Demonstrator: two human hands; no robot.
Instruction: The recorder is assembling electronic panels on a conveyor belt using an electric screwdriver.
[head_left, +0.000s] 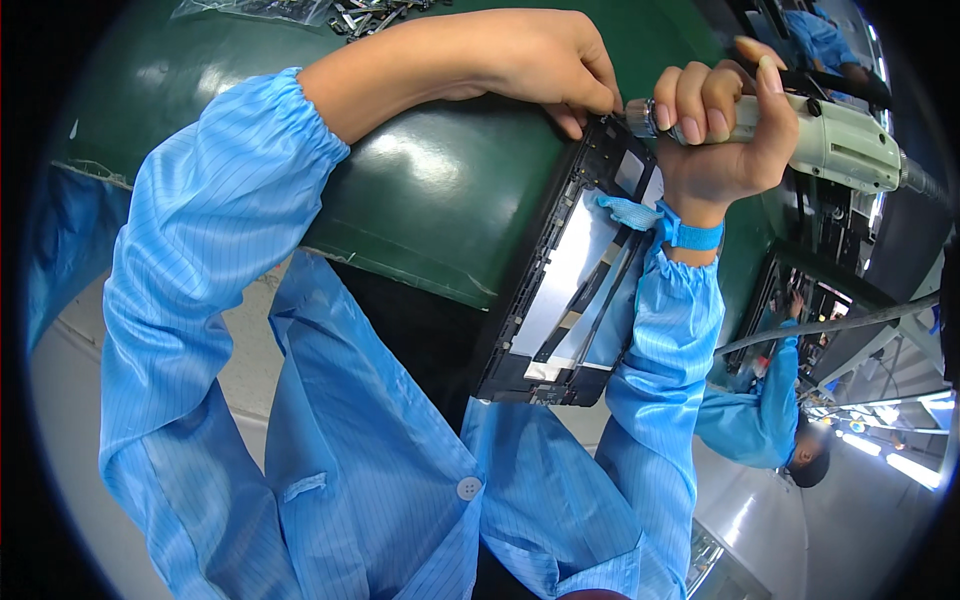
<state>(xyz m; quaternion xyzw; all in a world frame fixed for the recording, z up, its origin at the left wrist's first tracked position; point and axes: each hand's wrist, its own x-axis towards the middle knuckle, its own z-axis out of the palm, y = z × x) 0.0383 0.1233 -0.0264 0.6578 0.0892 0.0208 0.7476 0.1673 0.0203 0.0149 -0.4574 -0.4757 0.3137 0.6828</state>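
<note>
In my right hand [735, 125] is a pale green electric screwdriver [850, 148], held nearly level with its nose pointing left. The nose meets the top edge of an opened tablet [570, 285], which has a black frame, silver inner plates and dark flat cables. My left hand [560, 70] reaches across from the left, fingers pinched together at the tablet's top corner beside the screwdriver's nose. What lies between those fingertips is hidden. The tablet is tilted, its lower end past the table's near edge. A blue wrist strap [692, 234] circles my right wrist.
The green table [430, 220] has a worn near edge. Small metal parts [375, 15] lie in a pile at the far side, by a clear plastic bag [255, 8]. A grey cable [830, 325] crosses at right. A person in blue [755, 420] works beyond it.
</note>
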